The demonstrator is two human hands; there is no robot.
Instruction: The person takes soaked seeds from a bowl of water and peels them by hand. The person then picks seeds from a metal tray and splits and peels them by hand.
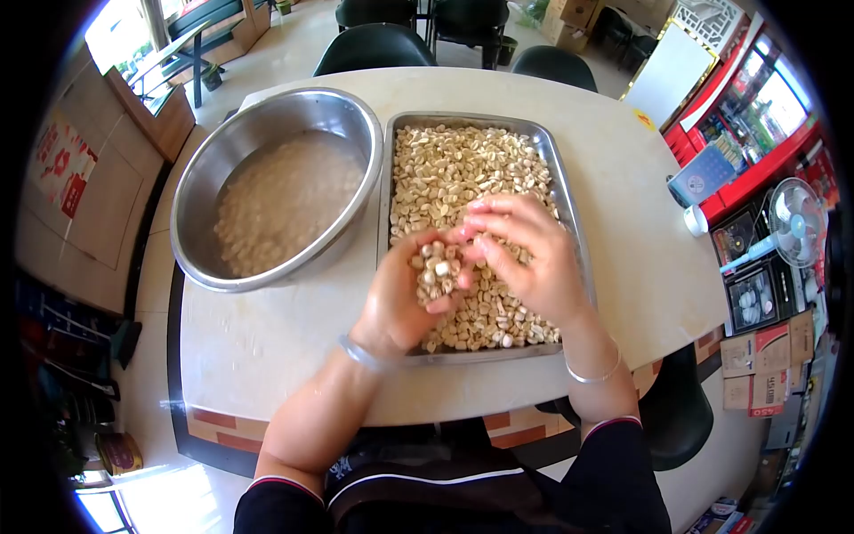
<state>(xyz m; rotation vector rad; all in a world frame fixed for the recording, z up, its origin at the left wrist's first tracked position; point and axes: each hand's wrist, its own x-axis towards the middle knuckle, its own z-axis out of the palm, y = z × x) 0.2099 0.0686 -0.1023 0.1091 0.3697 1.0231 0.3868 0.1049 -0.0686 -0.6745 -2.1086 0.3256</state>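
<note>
My left hand (396,298) is cupped, palm up, over the near left part of a metal tray, holding a handful of pale beans (437,270). Just right of it, my right hand (525,254) hovers over the tray with its fingers bent toward the handful; whether a bean is between its fingertips is too small to tell. Split pale beans (463,165) cover the rectangular tray (576,222). To the left stands a large round steel bowl (197,200), tilted in view, with whole beans (285,209) lying in cloudy water.
The light oval table (640,240) carries the bowl and tray. Dark chairs (374,49) stand at its far side, another (680,414) at the near right. A fan (794,222), cardboard boxes (769,356) and a small white container (696,221) are at the right.
</note>
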